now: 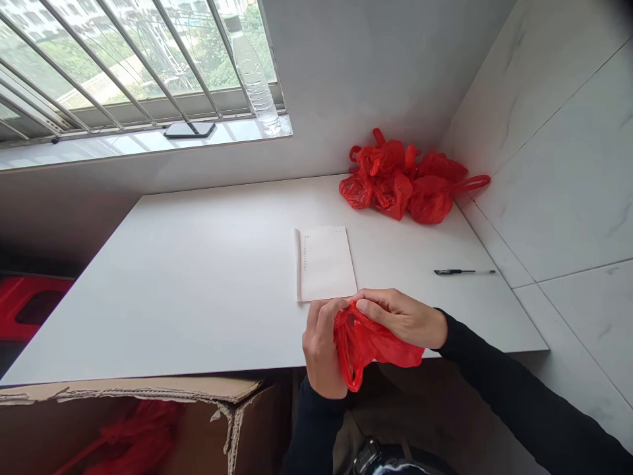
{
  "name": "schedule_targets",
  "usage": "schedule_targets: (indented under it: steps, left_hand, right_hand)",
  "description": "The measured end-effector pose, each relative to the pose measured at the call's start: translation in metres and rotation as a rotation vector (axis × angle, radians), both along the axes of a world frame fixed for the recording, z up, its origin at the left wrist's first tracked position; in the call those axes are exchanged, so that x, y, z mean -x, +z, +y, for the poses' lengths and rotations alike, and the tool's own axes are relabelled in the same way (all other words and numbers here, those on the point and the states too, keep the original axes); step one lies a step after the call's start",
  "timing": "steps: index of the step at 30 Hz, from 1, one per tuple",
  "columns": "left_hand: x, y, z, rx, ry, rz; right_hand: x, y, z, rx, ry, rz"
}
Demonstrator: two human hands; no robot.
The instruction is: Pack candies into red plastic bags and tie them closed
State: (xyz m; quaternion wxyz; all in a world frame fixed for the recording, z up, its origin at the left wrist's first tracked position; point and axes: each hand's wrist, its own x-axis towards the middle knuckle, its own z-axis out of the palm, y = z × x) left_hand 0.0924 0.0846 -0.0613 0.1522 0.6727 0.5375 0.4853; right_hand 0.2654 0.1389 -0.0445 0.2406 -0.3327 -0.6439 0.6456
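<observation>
Between my two hands, at the table's front edge, is a red plastic bag, crumpled, with its loops hanging down. My left hand is closed round the bag's gathered part, its fingers curled toward the notepad. My right hand pinches the bag's top with thumb and fingers, close to the left fingers. Just beyond the hands lies an open notepad with a short column of small writing down its left side.
Several bunched red bags lie at the table's back right corner. A black pen rests on the white table. An open cardboard box holds more red plastic. A phone and water bottle occupy the windowsill.
</observation>
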Motion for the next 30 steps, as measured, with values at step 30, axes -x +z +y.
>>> schedule_targets:
  steps: [30]
  left_hand:
    - [-0.033,-0.073,-0.030,0.356,0.233,-0.464]
  right_hand:
    - [-0.002,-0.079,-0.025,-0.272,-0.261,-0.093]
